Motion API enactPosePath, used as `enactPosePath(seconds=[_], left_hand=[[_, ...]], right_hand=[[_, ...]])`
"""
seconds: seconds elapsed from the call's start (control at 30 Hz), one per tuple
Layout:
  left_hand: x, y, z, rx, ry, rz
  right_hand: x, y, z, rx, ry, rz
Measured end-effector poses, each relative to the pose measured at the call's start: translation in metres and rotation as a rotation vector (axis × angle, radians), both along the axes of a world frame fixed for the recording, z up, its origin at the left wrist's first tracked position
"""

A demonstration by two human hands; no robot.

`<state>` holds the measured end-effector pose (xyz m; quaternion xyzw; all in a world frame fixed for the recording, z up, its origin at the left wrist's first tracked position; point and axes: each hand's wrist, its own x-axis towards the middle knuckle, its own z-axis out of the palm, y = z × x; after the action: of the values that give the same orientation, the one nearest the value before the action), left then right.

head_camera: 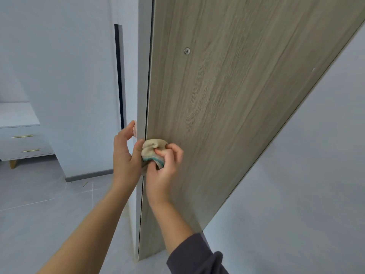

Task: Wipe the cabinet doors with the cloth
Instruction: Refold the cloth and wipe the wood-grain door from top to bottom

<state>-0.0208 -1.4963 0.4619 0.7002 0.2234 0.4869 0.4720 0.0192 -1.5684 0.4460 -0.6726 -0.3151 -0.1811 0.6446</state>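
Observation:
An open cabinet door [227, 99] with a grey wood-grain inner face fills the middle and right. My right hand [164, 167] grips a bunched beige cloth [153, 150] with a teal edge and holds it against the wood face near the door's left edge. My left hand [124, 153] holds that white edge [142, 86], thumb on the near side and fingers curled round behind it. A screw head [187, 50] sits higher up on the wood face.
A white cabinet panel [79, 86] with a dark vertical handle slot [119, 76] stands to the left. A white drawer unit [21, 135] with gold pulls is at far left. Grey tiled floor [39, 194] lies below. A pale wall [306, 175] is at right.

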Motion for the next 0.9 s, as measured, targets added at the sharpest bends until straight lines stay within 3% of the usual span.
enactPosePath(seconds=[0.27, 0.5, 0.73, 0.9], left_hand=[[0.011, -0.010, -0.034, -0.181, -0.049, 0.023], [0.031, -0.022, -0.050, -0.123, -0.093, 0.135], [0.038, -0.021, -0.057, -0.098, -0.113, 0.220], [0.039, -0.024, -0.057, -0.096, -0.101, 0.251]], right_hand=[[0.020, -0.016, -0.005, -0.068, -0.071, -0.040], [0.096, -0.061, -0.007, 0.011, 0.092, -0.213], [0.168, -0.104, -0.002, -0.051, 0.033, -0.302], [0.224, -0.131, 0.004, -0.027, 0.136, -0.447]])
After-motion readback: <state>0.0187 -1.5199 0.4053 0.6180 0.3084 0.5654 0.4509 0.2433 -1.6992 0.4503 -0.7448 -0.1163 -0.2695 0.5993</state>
